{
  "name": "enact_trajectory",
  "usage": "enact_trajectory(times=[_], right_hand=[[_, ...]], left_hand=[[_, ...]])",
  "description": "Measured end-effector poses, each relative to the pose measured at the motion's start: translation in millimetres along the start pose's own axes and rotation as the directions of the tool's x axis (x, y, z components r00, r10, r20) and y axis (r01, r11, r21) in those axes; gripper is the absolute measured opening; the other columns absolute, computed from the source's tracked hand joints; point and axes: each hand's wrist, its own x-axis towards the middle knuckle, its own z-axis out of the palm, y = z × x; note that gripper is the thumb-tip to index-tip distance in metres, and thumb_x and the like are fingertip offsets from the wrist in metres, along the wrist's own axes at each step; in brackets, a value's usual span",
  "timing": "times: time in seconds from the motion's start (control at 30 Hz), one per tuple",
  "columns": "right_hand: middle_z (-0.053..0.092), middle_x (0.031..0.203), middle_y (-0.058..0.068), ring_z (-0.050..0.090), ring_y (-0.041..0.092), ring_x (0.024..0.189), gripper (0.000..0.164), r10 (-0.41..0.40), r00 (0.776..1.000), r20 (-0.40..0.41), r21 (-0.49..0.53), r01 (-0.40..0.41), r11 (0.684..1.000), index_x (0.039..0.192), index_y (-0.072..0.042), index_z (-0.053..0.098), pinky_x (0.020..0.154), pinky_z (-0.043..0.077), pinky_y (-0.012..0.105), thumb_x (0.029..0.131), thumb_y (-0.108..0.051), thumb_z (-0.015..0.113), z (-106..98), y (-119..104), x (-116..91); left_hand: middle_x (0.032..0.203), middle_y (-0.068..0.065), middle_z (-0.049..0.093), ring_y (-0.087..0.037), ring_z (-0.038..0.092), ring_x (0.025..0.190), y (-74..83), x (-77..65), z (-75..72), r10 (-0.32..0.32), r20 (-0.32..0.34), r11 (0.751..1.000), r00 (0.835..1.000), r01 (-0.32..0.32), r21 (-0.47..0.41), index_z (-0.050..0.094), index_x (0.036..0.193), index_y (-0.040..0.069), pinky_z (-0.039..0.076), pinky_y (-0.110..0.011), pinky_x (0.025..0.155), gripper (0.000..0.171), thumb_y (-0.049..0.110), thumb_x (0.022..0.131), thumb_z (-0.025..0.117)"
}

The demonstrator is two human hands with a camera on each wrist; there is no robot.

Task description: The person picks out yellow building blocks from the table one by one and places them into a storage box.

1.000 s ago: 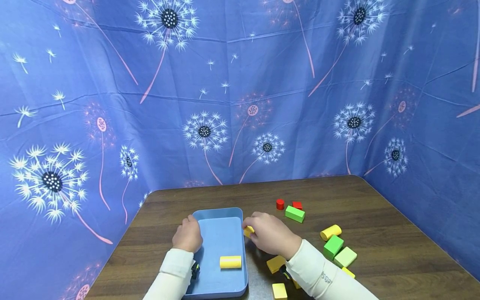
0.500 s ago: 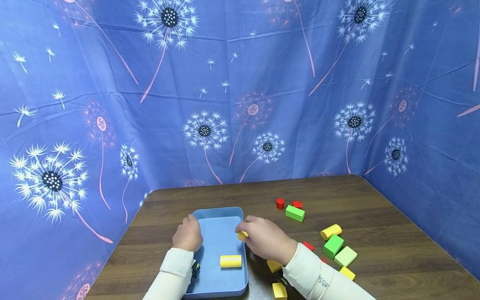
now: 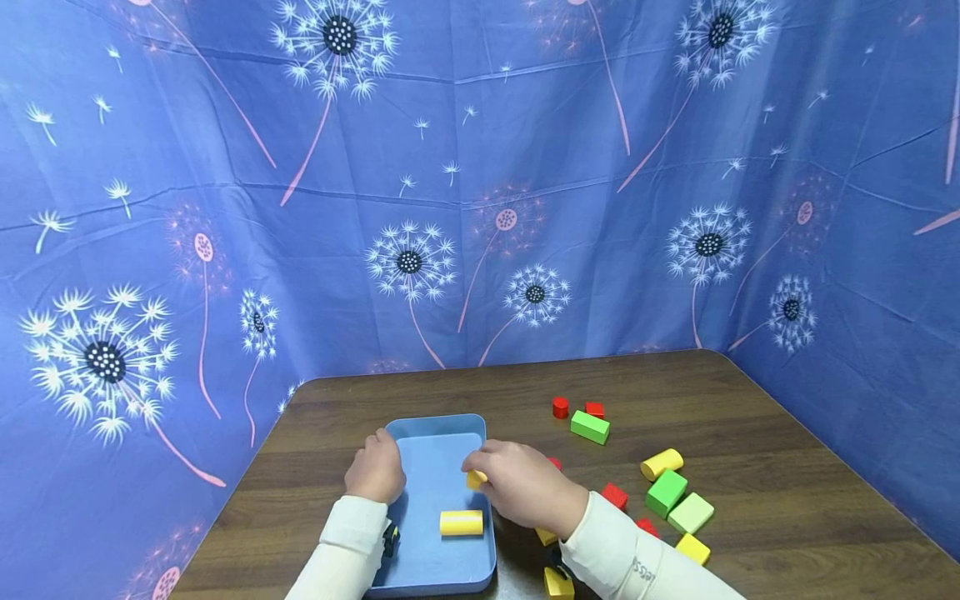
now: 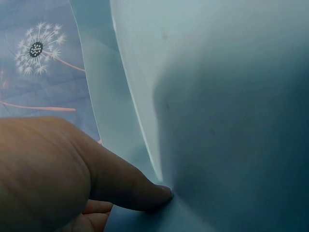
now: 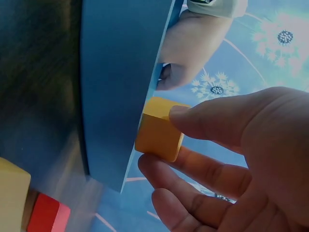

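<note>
A blue tray (image 3: 427,575) lies on the wooden table with a yellow cylinder (image 3: 461,523) inside it. My left hand (image 3: 375,468) grips the tray's left wall; in the left wrist view the thumb (image 4: 130,186) presses on the inner face while other fingers show outside. My right hand (image 3: 525,483) pinches a yellow block (image 5: 161,129) between thumb and fingers. In the head view this block overlaps the tray's right rim, and in the right wrist view it appears at the top edge of the side wall.
Right of the tray lie a green block (image 3: 589,427), a red cylinder (image 3: 560,407), a yellow cylinder (image 3: 662,463), a pale green block (image 3: 691,513) and several red and yellow blocks. A dandelion-print curtain (image 3: 465,208) hangs behind the table (image 3: 345,400).
My right hand has moved left with the yellow block, from beside the tray to over its right rim. Red blocks by the right sleeve have come into view. The left hand has stayed put.
</note>
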Motion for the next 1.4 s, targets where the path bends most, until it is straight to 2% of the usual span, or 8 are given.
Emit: enact_trajectory(times=[0.17, 0.57, 0.83, 1.03, 1.4], right_hand=[[0.064, 0.095, -0.008, 0.054, 0.0, 0.082, 0.032, -0.015, 1.0, -0.008, -0.022, 0.015, 1.0, 0.104, -0.022, 0.068, 0.064, 0.052, 0.022, 0.076, -0.012, 0.077, 4, -4, 1], [0.066, 0.091, -0.013, 0.055, 0.0, 0.079, 0.033, 0.007, 0.999, 0.041, -0.037, -0.005, 0.999, 0.103, -0.029, 0.069, 0.061, 0.053, 0.026, 0.074, -0.018, 0.081, 3, -7, 2], [0.067, 0.09, -0.014, 0.055, -0.001, 0.077, 0.032, 0.015, 0.997, 0.07, -0.02, -0.014, 1.0, 0.102, -0.029, 0.07, 0.06, 0.053, 0.026, 0.074, -0.02, 0.082, 3, -8, 3], [0.067, 0.086, -0.013, 0.054, -0.001, 0.072, 0.03, 0.015, 0.996, 0.083, -0.044, -0.012, 0.999, 0.099, -0.028, 0.07, 0.057, 0.052, 0.025, 0.073, -0.018, 0.082, 4, -8, 5], [0.067, 0.086, -0.014, 0.054, -0.003, 0.07, 0.027, 0.074, 0.977, 0.2, -0.01, -0.073, 0.997, 0.101, -0.027, 0.071, 0.058, 0.054, 0.025, 0.077, -0.019, 0.079, 6, -13, 6]], left_hand=[[0.09, -0.023, 0.054, -0.039, 0.057, 0.077, -0.3, -0.1, 0.0, -0.003, 0.01, 1.0, 1.0, 0.003, -0.001, 0.045, 0.108, -0.012, 0.052, -0.053, 0.055, 0.037, 0.004, 0.08, 0.063], [0.094, -0.025, 0.054, -0.04, 0.057, 0.08, -0.2, 0.5, 0.2, -0.001, 0.01, 1.0, 1.0, 0.001, -0.001, 0.044, 0.111, -0.013, 0.052, -0.054, 0.057, 0.04, 0.004, 0.08, 0.063], [0.093, -0.024, 0.054, -0.039, 0.057, 0.08, 1.2, 0.0, -1.6, -0.007, 0.024, 1.0, 1.0, 0.007, 0.001, 0.044, 0.111, -0.013, 0.052, -0.054, 0.057, 0.04, 0.004, 0.08, 0.063], [0.093, -0.024, 0.054, -0.039, 0.057, 0.079, 1.2, -0.7, -2.2, -0.005, 0.014, 1.0, 1.0, 0.005, 0.004, 0.045, 0.111, -0.013, 0.053, -0.054, 0.057, 0.04, 0.004, 0.08, 0.064], [0.093, -0.024, 0.054, -0.038, 0.057, 0.08, 1.5, -0.4, -0.9, -0.011, 0.022, 1.0, 1.0, 0.011, 0.002, 0.044, 0.112, -0.013, 0.053, -0.054, 0.058, 0.041, 0.004, 0.081, 0.064]])
